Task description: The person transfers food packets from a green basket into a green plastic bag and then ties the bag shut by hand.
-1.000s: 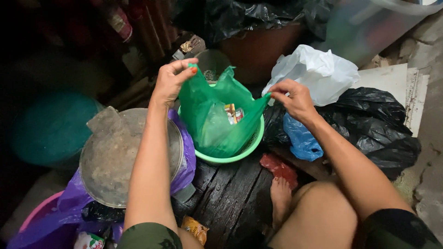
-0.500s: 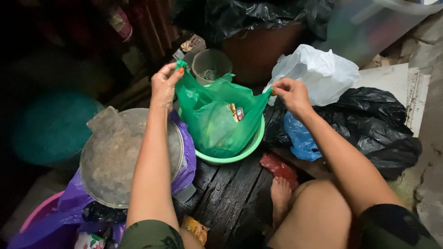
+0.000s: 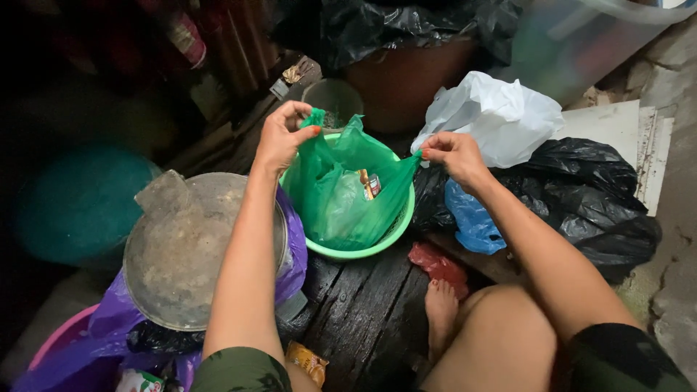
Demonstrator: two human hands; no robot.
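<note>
left hand (image 3: 279,138): pinching one top handle of the green plastic bag (image 3: 341,192), fingers closed on it
right hand (image 3: 454,156): pinching the other handle, fingers closed, bag mouth stretched between the two hands
green plastic bag: sits inside the green basin (image 3: 363,250), mouth open, small packets (image 3: 370,184) visible inside
green basin: on dark wet wooden boards (image 3: 363,319), between the person's arms
round metal lid (image 3: 185,250): left of the basin, under the left forearm, on purple plastic (image 3: 109,323)
white plastic bag (image 3: 501,116): right of and behind the basin
blue bag (image 3: 472,218): just right of the basin, under the right wrist
black bags (image 3: 595,196): further right of the basin
bare foot (image 3: 441,316): in front of the basin
</note>
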